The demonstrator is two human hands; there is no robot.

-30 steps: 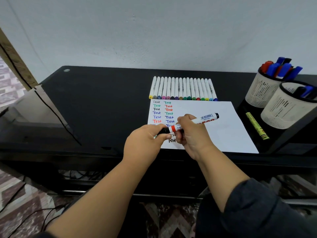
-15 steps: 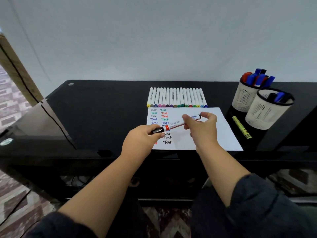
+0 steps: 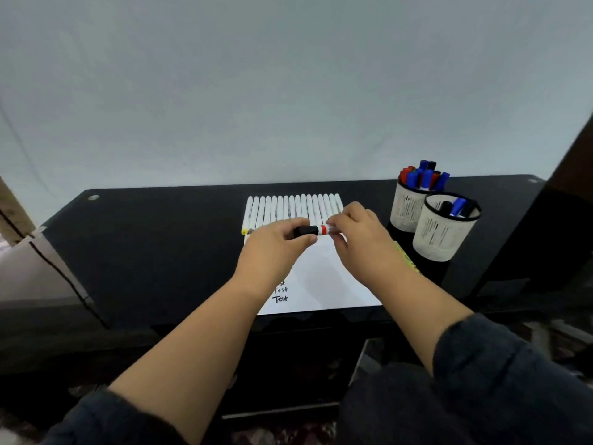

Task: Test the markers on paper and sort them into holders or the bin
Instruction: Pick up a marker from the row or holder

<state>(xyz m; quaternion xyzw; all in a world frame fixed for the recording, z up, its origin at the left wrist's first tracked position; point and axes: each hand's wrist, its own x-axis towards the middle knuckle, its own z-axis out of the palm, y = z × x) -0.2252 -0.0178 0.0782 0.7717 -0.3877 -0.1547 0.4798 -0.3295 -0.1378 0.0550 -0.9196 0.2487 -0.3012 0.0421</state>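
Note:
A white marker with a black cap and a red band [image 3: 316, 230] is held level above the paper [image 3: 324, 277]. My left hand [image 3: 276, 242] grips its black cap end, and my right hand [image 3: 359, 234] grips its white barrel. The paper lies on the black desk [image 3: 154, 239], with "Test" written on it in black near its front edge. A row of several white markers [image 3: 292, 208] lies behind the paper. Two white mesh holders [image 3: 444, 234] [image 3: 407, 207] stand at the right with blue, red and black markers in them.
A yellow-green highlighter [image 3: 407, 260] lies on the desk between the paper and the holders. A dark upright panel [image 3: 545, 226] rises at the far right. A pale wall backs the desk. At the left is a brown box edge [image 3: 12, 216].
Both hands lifted the marker up and away from the paper to level; my left hand now covers the cap end. The head camera tilted upward, showing more wall.

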